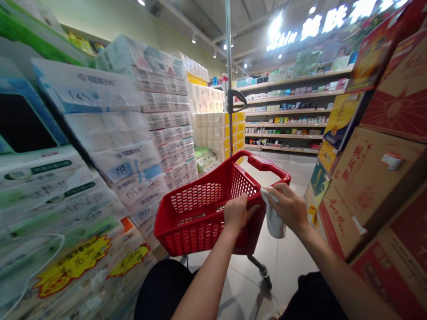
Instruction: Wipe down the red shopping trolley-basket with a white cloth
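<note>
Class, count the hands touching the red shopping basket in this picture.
2: the left hand grips the red basket at its near rim; the right hand presses a white cloth to the rim beside it.

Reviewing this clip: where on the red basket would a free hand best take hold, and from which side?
Probably the raised handle bar of the red basket, from above: it stands clear of the mesh walls. The left hand grips the near rim; the right hand holds a white cloth against it.
</note>
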`<action>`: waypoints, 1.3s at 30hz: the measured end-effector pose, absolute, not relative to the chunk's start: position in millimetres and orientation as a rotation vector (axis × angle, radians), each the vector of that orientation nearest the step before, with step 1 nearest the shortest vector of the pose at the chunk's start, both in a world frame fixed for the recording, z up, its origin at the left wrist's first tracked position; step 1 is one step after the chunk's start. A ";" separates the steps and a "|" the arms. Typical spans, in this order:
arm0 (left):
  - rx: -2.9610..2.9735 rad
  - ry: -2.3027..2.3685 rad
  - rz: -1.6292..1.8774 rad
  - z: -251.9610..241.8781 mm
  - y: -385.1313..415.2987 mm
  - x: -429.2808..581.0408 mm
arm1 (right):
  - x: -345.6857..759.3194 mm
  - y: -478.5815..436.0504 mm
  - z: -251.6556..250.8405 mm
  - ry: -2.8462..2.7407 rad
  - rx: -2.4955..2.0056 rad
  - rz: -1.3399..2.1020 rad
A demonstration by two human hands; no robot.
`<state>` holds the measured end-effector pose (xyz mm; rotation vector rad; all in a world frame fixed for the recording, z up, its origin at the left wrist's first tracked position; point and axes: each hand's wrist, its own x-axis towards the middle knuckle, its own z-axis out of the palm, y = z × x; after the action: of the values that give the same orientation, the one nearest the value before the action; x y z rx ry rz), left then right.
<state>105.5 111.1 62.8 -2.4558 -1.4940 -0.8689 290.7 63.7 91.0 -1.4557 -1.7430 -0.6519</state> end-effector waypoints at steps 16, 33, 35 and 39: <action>-2.468 -1.536 -0.814 65.5 108.8 108.9 | 268.1 63.2 64.7 -1.737 -1.384 -0.554; -2.471 -1.538 -0.863 63.2 116.3 115.5 | 249.0 81.2 88.5 -1.846 -1.255 -0.614; -2.484 -1.516 -0.853 63.7 116.0 112.7 | 254.3 79.7 89.5 -1.908 -1.238 -0.610; -2.486 -1.513 -0.849 64.1 113.8 108.4 | 288.7 83.3 100.4 -1.810 -1.289 -0.582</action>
<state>108.4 113.8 64.1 -2.4857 -1.5127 -0.8494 288.7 83.3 100.4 -1.2892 -1.8097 -0.5818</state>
